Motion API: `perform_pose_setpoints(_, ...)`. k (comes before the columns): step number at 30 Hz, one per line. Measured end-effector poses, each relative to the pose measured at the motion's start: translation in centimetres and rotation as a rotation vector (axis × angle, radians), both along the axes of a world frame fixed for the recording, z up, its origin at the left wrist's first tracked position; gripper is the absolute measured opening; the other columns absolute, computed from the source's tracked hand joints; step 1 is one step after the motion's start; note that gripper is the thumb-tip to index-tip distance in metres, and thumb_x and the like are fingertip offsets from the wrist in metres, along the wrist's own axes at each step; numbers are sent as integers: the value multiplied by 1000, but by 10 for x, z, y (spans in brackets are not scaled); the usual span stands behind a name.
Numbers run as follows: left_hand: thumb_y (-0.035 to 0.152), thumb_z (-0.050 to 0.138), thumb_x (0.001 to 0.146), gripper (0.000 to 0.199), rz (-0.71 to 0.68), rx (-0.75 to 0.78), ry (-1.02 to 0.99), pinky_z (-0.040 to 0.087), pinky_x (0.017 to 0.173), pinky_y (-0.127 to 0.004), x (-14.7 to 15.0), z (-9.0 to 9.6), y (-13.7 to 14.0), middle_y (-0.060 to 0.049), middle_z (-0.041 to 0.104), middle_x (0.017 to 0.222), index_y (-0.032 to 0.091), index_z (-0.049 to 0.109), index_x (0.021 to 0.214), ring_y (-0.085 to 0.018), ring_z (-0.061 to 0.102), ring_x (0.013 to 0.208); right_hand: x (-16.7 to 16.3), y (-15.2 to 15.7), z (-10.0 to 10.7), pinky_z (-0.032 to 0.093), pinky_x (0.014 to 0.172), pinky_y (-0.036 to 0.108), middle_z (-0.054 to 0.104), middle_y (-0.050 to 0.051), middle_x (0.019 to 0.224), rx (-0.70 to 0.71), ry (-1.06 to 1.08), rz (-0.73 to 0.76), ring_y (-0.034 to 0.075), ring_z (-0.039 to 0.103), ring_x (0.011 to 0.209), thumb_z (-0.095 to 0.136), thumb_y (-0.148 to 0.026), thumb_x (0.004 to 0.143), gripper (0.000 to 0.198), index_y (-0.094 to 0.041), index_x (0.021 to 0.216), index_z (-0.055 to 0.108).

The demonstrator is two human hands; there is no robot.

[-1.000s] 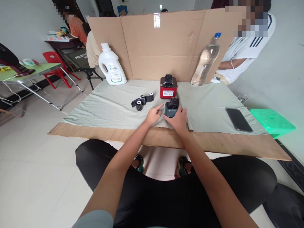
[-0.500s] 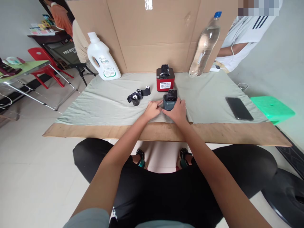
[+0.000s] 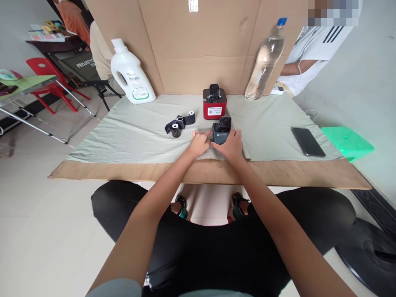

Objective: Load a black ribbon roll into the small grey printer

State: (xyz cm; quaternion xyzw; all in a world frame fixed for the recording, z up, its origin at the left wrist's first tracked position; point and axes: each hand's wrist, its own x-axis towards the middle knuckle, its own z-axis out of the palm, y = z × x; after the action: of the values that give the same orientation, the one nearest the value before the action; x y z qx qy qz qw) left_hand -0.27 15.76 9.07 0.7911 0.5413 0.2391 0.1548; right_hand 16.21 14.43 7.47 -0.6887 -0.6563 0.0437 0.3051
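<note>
The right hand (image 3: 232, 143) grips a small dark grey boxy device (image 3: 220, 137), its fingers along the right side and its thumb at the near edge. The left hand (image 3: 200, 142) has its fingers partly bent, with the tips at the device's left side; whether they press on it or only rest close by, I cannot tell. A glossy black strip (image 3: 225, 123) stands up from the top of the device, which sits on a pale grey-green cloth (image 3: 130, 142) near the front of a wooden worktop (image 3: 148, 170). Just behind it is a red and black box-shaped device (image 3: 214, 109) with a white label on its front and another black strip rising from its top. To the left of both lie black rolls with pale cores (image 3: 179, 123), a dark band running between them. A black smartphone (image 3: 308, 142) lies flat well to the right. At the back, a white plastic jug with a handle (image 3: 133, 78) and a clear plastic bottle with a blue cap (image 3: 266, 64) both lean against a brown cardboard screen (image 3: 198, 45)
</note>
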Motion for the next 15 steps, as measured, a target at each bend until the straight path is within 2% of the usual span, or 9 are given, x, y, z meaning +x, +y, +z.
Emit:
perform_pose_setpoints(5,7,45,89,60,26,-59,-195,28,128,-50,-2,-6,0,-10,65,147,17,61,145,-28,52,147,-3,-4,1,39,111,55,45,26,136,56,35,-39,41,45,127,88,-57,67,107,-5,147,41)
perform_pose_setpoints(8,6,45,90,59,40,-86,-285,24,132,-50,-4,-6,2,-9,66,144,17,61,145,-26,51,149,-3,-5,4,37,114,54,43,25,137,77,81,-53,40,42,130,87,-57,70,99,-4,144,48)
perform_pose_setpoints(13,6,48,90,62,73,-98,-332,20,133,-54,-6,-5,3,-9,69,141,15,55,151,-27,54,146,-1,-3,5,35,116,50,44,22,137,92,236,-61,34,41,133,62,-53,95,61,-9,138,60)
perform_pose_setpoints(15,6,48,91,62,78,-87,-334,21,133,-54,-5,-5,3,-8,69,140,15,53,152,-27,54,146,1,-1,5,34,117,47,44,20,136,93,324,-54,32,42,133,50,-52,102,54,-11,135,63)
